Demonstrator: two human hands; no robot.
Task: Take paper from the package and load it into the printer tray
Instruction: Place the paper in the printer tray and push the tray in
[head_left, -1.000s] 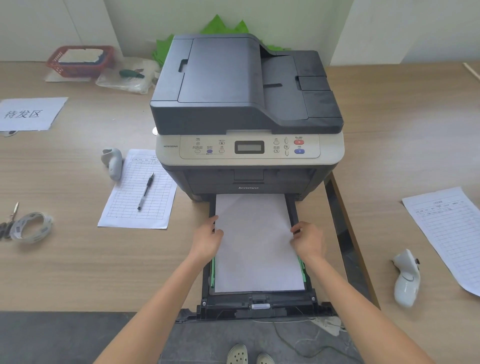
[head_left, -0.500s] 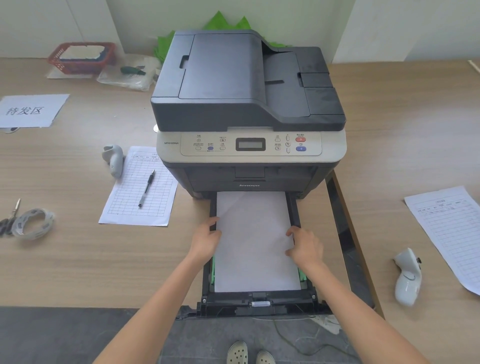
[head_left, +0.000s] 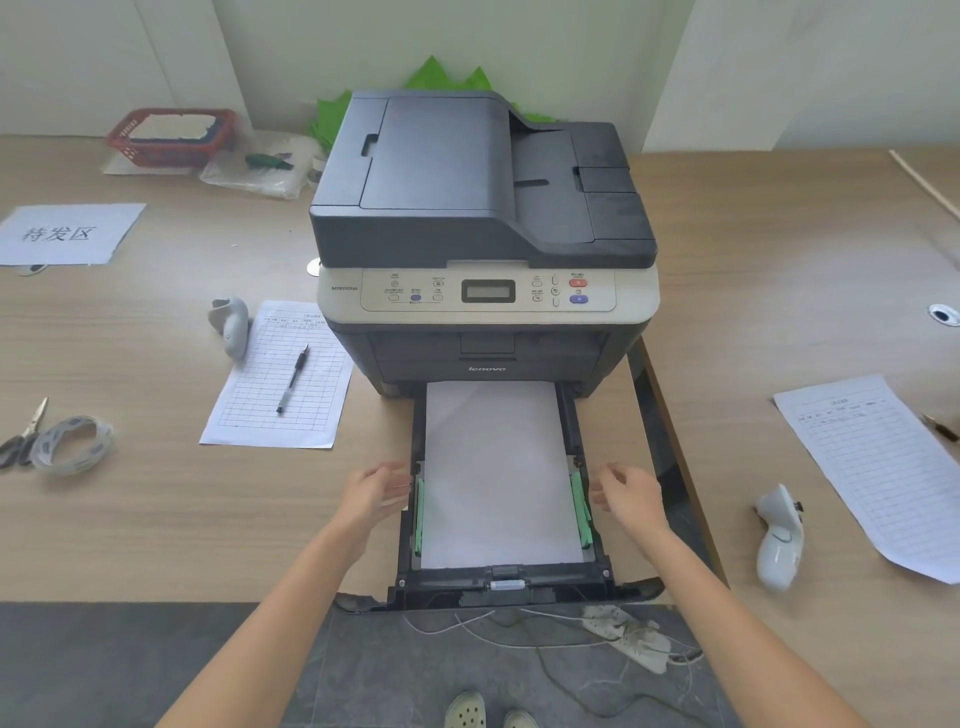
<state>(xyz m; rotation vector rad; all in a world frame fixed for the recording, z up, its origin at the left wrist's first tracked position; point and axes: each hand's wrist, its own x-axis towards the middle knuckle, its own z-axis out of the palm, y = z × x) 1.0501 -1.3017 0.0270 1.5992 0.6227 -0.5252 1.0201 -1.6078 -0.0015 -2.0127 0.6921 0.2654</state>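
Observation:
A dark grey printer stands on the wooden desk. Its black paper tray is pulled out toward me. A stack of white paper lies flat in the tray between green side guides. My left hand hovers just left of the tray, fingers apart, holding nothing. My right hand hovers just right of the tray, also empty with fingers spread. Neither hand touches the paper. No paper package is in view.
A form with a pen lies left of the printer, beside a white handheld device. Scissors and a tape roll sit far left. Another form and a white device lie right. A power strip lies on the floor.
Both hands have lifted off the paper and moved outward to the sides of the tray. The paper stack stays in the tray.

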